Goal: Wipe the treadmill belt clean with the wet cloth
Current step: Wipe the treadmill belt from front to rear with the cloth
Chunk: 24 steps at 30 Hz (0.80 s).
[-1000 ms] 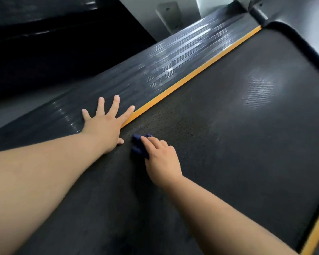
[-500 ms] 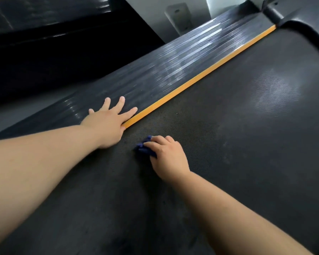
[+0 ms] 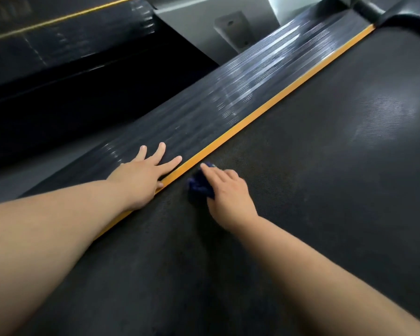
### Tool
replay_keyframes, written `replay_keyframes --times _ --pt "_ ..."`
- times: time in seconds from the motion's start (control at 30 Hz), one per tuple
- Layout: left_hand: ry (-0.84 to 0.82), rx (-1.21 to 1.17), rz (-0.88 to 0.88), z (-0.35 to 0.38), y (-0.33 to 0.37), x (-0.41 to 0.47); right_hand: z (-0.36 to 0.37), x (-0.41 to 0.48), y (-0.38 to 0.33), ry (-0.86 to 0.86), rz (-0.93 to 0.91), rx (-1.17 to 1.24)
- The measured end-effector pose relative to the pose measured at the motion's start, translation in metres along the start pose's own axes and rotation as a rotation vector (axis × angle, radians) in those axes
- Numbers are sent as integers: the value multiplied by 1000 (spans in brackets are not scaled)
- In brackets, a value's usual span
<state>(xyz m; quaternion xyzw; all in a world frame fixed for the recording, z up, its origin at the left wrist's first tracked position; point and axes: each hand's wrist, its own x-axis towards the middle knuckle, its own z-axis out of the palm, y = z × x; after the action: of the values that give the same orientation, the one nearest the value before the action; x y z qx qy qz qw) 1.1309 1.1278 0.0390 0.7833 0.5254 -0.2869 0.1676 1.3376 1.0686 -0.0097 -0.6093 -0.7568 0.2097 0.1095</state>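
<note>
The black textured treadmill belt (image 3: 313, 178) fills the right and lower part of the view. A small dark blue cloth (image 3: 198, 186) lies bunched on the belt close to the orange edge stripe (image 3: 264, 110). My right hand (image 3: 228, 195) presses on the cloth, with the index finger stretched forward over it and the other fingers curled round it. My left hand (image 3: 143, 175) rests flat, fingers spread, on the ribbed side rail (image 3: 228, 93) just left of the stripe.
A second dark treadmill deck (image 3: 58, 27) with a thin orange line lies at the upper left, across a dark gap. A grey bracket (image 3: 233, 30) and the motor cover's edge (image 3: 398, 13) stand at the far end.
My right hand has slid the cloth forward along the belt beside the orange stripe, its index finger now stretched out. My left hand stays on the side rail.
</note>
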Motion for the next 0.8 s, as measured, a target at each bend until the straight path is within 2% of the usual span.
replay_keyframes --times 0.1,0.17,0.27,0.4,0.47,0.53,0.63,0.7,0.8 --pt "4 6 -4 2 2 0 -25 29 46 116 226 -90" --pt "-8 -2 -8 2 2 0 -34 37 58 127 293 -37" --pt "-17 -23 -13 2 1 1 -21 29 30 116 264 93" --pt "-28 -43 -20 3 2 3 4 8 -7 11 -38 69" --pt "-25 -46 -22 3 0 4 -4 22 11 70 -131 -5" --pt "-35 -47 -23 3 0 4 -23 40 39 190 -27 -26" --pt "-34 -41 -17 3 -1 4 -46 68 79 271 320 -11" --pt "-36 -43 -16 1 -1 4 -45 73 69 292 341 76" --pt "-31 -56 -17 1 1 3 -13 47 20 232 178 201"
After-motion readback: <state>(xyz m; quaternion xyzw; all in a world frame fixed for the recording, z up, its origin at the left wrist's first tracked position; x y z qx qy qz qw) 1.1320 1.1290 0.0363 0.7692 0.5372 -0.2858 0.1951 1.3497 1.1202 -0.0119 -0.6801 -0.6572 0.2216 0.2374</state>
